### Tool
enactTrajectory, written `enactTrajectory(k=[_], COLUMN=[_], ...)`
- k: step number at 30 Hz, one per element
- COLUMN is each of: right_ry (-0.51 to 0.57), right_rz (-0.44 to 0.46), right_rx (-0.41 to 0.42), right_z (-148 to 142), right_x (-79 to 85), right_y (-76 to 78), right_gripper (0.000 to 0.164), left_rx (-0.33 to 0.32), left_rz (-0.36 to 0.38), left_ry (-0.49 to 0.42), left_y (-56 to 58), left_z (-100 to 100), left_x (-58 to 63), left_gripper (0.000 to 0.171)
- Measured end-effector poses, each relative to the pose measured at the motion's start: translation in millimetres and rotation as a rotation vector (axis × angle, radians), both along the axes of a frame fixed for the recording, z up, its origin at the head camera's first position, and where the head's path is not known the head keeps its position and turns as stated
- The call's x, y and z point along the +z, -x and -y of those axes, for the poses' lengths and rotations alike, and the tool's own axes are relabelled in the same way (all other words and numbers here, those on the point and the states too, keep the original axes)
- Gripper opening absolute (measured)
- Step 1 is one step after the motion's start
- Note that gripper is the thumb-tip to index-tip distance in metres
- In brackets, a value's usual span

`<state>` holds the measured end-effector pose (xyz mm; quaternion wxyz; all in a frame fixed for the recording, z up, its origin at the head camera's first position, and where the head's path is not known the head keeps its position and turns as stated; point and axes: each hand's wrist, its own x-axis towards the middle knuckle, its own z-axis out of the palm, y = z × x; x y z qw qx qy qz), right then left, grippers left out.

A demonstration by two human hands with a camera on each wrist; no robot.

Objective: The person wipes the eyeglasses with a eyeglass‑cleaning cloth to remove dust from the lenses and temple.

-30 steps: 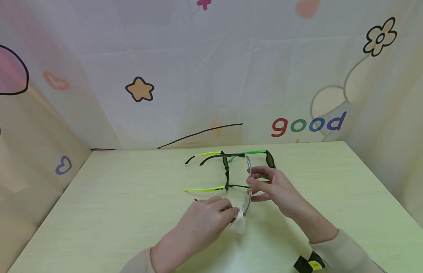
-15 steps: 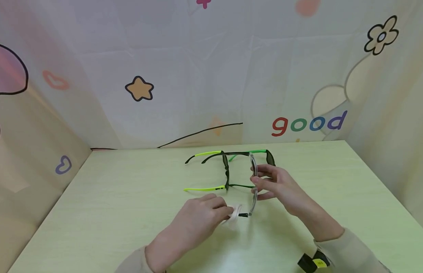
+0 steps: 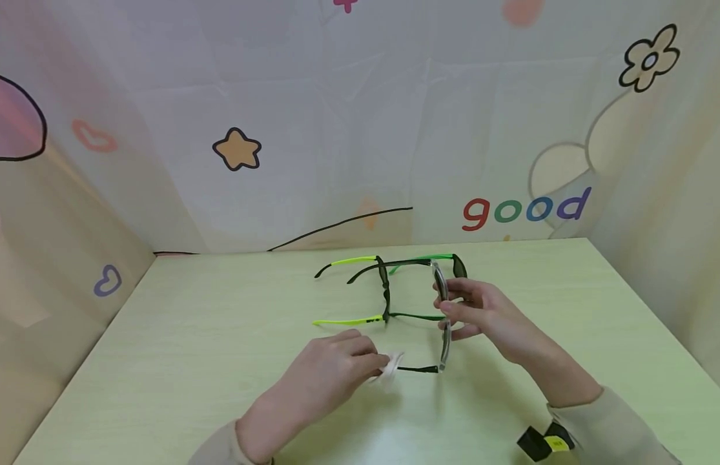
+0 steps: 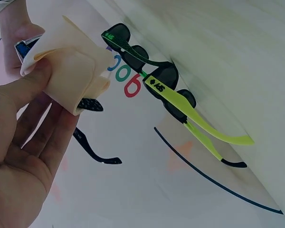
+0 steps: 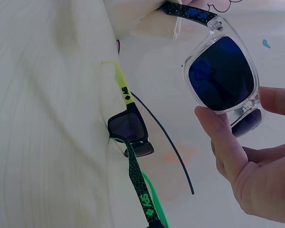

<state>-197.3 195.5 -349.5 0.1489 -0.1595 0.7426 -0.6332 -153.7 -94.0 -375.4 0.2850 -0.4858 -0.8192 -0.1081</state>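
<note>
Sunglasses with a clear frame and dark blue lenses (image 5: 221, 73) are held up above the table by my right hand (image 3: 493, 316), which pinches them at the bridge between thumb and fingers. Their black temples point left. My left hand (image 3: 330, 371) pinches a pale folded cloth (image 4: 71, 66) around the near temple (image 3: 420, 369). In the left wrist view the temple's dark tip sticks out of the cloth. Behind them on the table stand sunglasses with yellow temples (image 3: 348, 321) and a pair with green temples (image 5: 145, 197), their temples unfolded.
A small black object with a yellow label (image 3: 534, 445) lies by my right sleeve at the front of the pale table (image 3: 162, 361). A printed curtain (image 3: 336, 129) rises behind the table's back edge and along both sides.
My right hand has moved right with the clear-framed sunglasses, while my left hand has shifted slightly left. The cloth has slid along the near temple towards its tip, and more of the temple shows.
</note>
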Motion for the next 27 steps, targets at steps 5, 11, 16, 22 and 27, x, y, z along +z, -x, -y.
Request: enactTrajectory(k=[5, 11, 16, 22, 27], right_ry=[0.010, 0.008, -0.003, -0.020, -0.038], right_rz=[-0.012, -0.005, -0.007, -0.014, 0.026], right_rx=[0.018, 0.024, 0.031, 0.036, 0.044], right_z=[-5, -10, -16, -23, -24], right_x=[0.9, 1.6, 2.4, 5.2, 3.8], right_y=[0.5, 0.5, 0.4, -0.3, -3.3], right_gripper=[0.053, 0.055, 0.051, 0.048, 0.050], left_rx=[-0.035, -0.079, -0.056, 0.042, 0.162], left_rz=[0.046, 0.130, 0.132, 0.186, 0.231], left_ry=[-0.010, -0.037, -0.036, -0.114, -0.196], left_y=[1.6, 4.3, 7.5, 14.4, 20.9], left_z=[6, 14, 21, 31, 37], left_x=[1.2, 1.7, 1.2, 1.2, 1.9], left_gripper=[0.020, 0.023, 0.023, 0.024, 0.024])
